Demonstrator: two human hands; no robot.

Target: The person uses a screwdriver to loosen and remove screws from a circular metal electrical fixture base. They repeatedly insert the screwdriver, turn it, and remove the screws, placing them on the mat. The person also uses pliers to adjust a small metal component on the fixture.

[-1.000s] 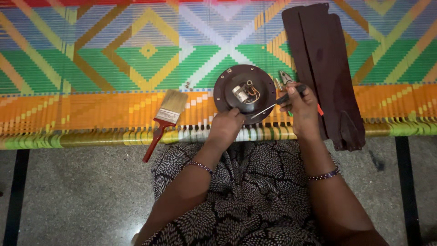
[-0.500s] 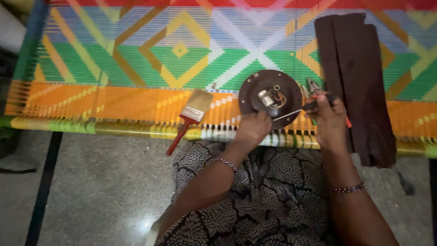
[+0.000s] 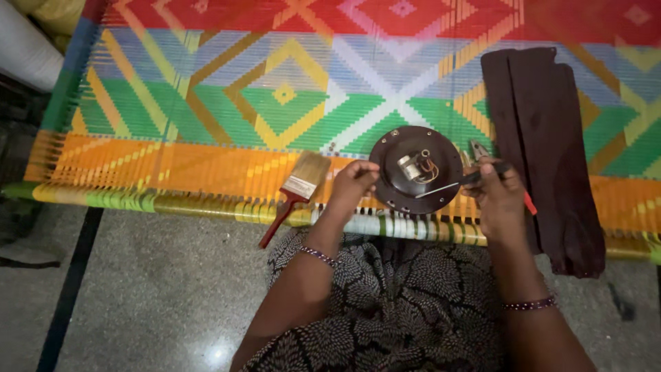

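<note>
Resting on the near orange edge of the woven mat (image 3: 206,165), the round dark motor housing (image 3: 416,169) is kept w/ its open side up, so the small metal part and wires at its centre can be reached. It's being steadied at its left rim by the left hand (image 3: 352,184), fingers curled narrow on the edge, prob to stop it turning. A thin screwdriver (image 3: 451,184) is gripped in the right hand (image 3: 499,200), fingers closed round the handle, tip pointed in toward the housing's middle. Pliers (image 3: 480,149) w/ a red grip are lying just beside that hand, within easy reach. A paintbrush (image 3: 295,193) is parked left of the housing, apart from it, handle hanging off the mat edge. Dark folded cloth (image 3: 544,151) is draped to the right.
</note>
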